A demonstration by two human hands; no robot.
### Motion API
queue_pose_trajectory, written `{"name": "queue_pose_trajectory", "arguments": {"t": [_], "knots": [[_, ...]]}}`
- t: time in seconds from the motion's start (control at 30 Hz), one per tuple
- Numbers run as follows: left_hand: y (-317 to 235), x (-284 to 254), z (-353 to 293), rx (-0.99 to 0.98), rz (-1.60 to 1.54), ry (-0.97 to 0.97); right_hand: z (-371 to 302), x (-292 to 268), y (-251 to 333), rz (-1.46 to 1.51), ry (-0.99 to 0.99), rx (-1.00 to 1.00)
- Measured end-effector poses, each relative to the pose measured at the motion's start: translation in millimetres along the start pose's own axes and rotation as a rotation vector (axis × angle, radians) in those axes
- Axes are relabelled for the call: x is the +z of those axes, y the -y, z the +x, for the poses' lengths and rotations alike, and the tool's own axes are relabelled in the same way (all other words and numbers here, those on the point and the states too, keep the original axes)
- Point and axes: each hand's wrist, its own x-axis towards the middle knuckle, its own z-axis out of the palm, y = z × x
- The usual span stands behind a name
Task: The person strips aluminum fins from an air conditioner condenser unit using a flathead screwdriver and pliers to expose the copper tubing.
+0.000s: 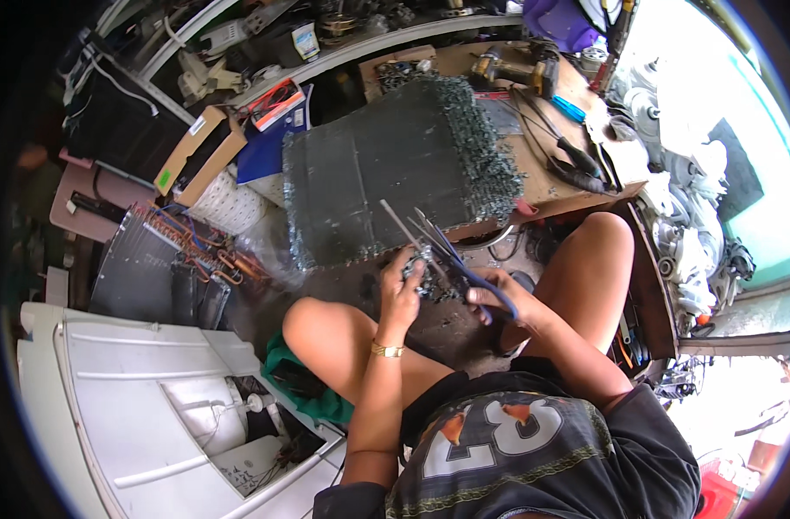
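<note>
My left hand (400, 290) is closed on a small dark, crumbly clump of metal scraps (426, 275). A thin pale metal strip (396, 220) sticks up from it, pointing away from me. In my right hand (504, 296) are long-bladed scissors (466, 268) with blue handles, fingers wrapped round the handles. Their slightly parted blades reach up beside the clump; whether they touch it cannot be made out. Just beyond both hands lies a big dark finned metal panel (395, 164), flat, its right edge ragged and crumbling. Both hands are above the gap between my knees.
A cordless drill (516, 71) and black-handled tools (576, 160) lie on the wooden bench (542, 143) behind the panel. At left stand an open cardboard box (200, 156), a coil with copper pipes (187, 233) and a white appliance casing (144, 381). White parts (689, 225) are piled at right.
</note>
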Motion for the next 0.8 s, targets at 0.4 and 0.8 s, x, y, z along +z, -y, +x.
{"name": "queue_pose_trajectory", "arguments": {"t": [0.4,0.8], "knots": [[12.5,-5.1,-8.9,-0.215,-0.231,0.105,-2.1,0.3,0.8,-0.954,-0.477,-0.477],[-4.7,-3.0,-4.1,-0.220,-0.242,0.080,3.2,-0.6,-6.4,-0.464,-0.230,-0.395]]}}
